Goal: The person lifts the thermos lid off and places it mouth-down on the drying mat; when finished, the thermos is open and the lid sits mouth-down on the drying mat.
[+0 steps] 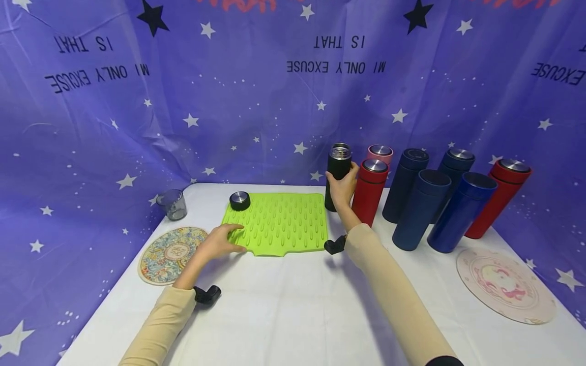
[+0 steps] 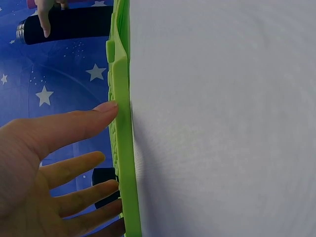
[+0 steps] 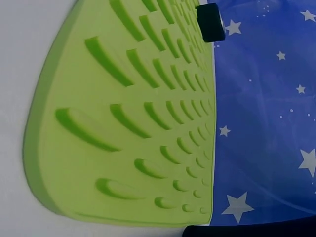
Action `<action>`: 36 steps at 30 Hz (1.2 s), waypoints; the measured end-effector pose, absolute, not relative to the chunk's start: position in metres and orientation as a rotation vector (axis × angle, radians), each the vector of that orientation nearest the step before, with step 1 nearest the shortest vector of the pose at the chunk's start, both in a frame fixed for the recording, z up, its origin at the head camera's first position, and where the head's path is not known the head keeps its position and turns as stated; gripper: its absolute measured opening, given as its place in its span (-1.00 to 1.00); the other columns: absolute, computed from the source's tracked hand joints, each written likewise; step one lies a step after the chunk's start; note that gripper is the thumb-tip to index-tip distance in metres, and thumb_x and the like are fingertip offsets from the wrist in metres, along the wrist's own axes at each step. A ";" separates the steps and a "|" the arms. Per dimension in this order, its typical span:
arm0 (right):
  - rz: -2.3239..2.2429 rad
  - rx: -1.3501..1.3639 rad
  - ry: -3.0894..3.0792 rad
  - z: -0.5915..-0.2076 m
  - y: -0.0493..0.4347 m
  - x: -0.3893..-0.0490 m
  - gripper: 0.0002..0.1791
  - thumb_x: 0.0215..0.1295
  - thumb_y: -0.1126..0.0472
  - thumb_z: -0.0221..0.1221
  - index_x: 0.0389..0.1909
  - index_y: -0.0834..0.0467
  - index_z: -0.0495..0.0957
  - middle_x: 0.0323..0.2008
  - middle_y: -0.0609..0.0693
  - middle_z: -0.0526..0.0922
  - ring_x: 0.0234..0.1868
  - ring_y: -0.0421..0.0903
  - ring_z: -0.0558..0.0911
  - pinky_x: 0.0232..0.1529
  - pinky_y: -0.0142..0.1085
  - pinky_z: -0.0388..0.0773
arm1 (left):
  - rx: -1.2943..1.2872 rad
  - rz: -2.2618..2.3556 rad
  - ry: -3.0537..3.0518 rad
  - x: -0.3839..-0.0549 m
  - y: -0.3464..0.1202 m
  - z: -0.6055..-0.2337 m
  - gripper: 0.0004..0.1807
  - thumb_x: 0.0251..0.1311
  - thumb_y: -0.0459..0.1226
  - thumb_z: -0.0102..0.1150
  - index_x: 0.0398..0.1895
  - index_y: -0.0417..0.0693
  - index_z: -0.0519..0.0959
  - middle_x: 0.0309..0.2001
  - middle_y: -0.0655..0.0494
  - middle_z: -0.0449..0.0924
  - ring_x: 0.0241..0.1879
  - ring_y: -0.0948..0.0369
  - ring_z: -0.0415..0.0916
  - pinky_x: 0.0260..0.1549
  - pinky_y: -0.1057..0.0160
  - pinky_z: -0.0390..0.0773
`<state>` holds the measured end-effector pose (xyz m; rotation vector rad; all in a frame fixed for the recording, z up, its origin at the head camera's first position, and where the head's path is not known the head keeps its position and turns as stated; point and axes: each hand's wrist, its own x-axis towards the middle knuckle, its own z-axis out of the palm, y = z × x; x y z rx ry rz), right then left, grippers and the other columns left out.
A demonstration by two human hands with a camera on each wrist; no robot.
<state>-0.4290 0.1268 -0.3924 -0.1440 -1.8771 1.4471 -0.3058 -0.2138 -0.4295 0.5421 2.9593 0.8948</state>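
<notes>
My right hand (image 1: 343, 187) grips a black thermos bottle (image 1: 338, 169) that stands upright without a lid, its steel neck bare, by the right edge of the green ridged mat (image 1: 279, 223). On the mat's back left corner sits a black bottle lid (image 1: 240, 201) with a silver top. My left hand (image 1: 221, 241) is at the mat's left front corner, fingers spread and thumb apart. In the left wrist view the thumb and fingertips of the left hand (image 2: 59, 168) lie at the mat's edge, holding nothing. The right wrist view shows the mat (image 3: 123, 163) but no right-hand fingers.
Right of the black bottle stand a red bottle (image 1: 369, 193), a pink bottle (image 1: 381, 151) and several blue and red ones. A round pink placemat (image 1: 505, 284) lies at right. At left are a patterned round placemat (image 1: 155, 259) and a grey glass (image 1: 173, 206). A star-printed curtain hangs behind.
</notes>
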 end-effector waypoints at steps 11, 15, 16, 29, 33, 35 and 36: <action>1.378 -0.123 -1.869 -0.382 0.120 -0.424 0.10 0.07 0.18 0.42 0.50 0.14 -0.10 0.46 0.17 0.07 0.41 0.10 0.17 0.41 -0.17 0.10 | 0.530 0.891 2.958 -0.303 -0.214 -0.429 -0.23 -0.07 -0.21 0.48 0.24 -0.32 0.41 0.22 -0.33 0.38 0.23 -0.27 0.28 0.20 -0.26 0.26; 1.338 -0.044 -1.829 -0.373 0.116 -0.421 0.15 0.04 0.17 0.45 0.51 0.18 -0.14 0.51 0.15 -0.12 0.49 -0.02 -0.04 0.45 -0.25 -0.07 | 0.542 0.892 2.961 -0.304 -0.213 -0.429 -0.23 -0.07 -0.21 0.48 0.24 -0.33 0.42 0.22 -0.33 0.39 0.22 -0.27 0.29 0.20 -0.25 0.27; 1.325 -0.025 -1.822 -0.370 0.115 -0.420 0.15 0.04 0.17 0.45 0.50 0.20 -0.13 0.51 0.15 -0.14 0.49 -0.04 -0.06 0.45 -0.26 -0.08 | 0.545 0.889 2.962 -0.304 -0.213 -0.429 -0.23 -0.07 -0.20 0.48 0.24 -0.33 0.42 0.22 -0.33 0.39 0.22 -0.27 0.29 0.20 -0.25 0.27; 1.274 0.256 -1.750 -0.339 0.101 -0.377 0.16 0.05 0.15 0.45 0.52 0.14 -0.13 0.53 0.00 -0.18 0.49 -0.21 -0.11 0.45 -0.26 -0.07 | 0.568 0.871 2.975 -0.305 -0.214 -0.430 -0.21 -0.09 -0.21 0.50 0.23 -0.35 0.42 0.21 -0.34 0.39 0.22 -0.28 0.29 0.20 -0.25 0.27; 1.315 0.338 -1.737 -0.333 0.101 -0.351 0.15 0.04 0.14 0.46 0.52 0.10 -0.12 0.53 -0.06 -0.15 0.48 -0.23 -0.07 0.45 -0.26 -0.06 | 0.562 0.879 2.965 -0.304 -0.214 -0.430 -0.21 -0.09 -0.21 0.50 0.24 -0.34 0.41 0.22 -0.34 0.38 0.22 -0.28 0.28 0.20 -0.26 0.26; 1.323 0.373 -1.734 -0.330 0.103 -0.336 0.15 0.03 0.15 0.46 0.52 0.08 -0.11 0.52 -0.05 -0.13 0.48 -0.23 -0.05 0.45 -0.26 -0.06 | 0.558 0.878 2.962 -0.304 -0.214 -0.429 -0.21 -0.10 -0.22 0.50 0.24 -0.34 0.41 0.22 -0.35 0.38 0.23 -0.29 0.27 0.20 -0.27 0.26; 1.326 0.394 -1.726 -0.329 0.104 -0.329 0.15 0.03 0.18 0.46 0.52 0.10 -0.10 0.52 -0.04 -0.11 0.48 -0.22 -0.04 0.45 -0.25 -0.05 | 0.557 0.876 2.961 -0.304 -0.215 -0.429 -0.21 -0.10 -0.22 0.50 0.24 -0.34 0.41 0.23 -0.35 0.37 0.23 -0.29 0.27 0.20 -0.27 0.26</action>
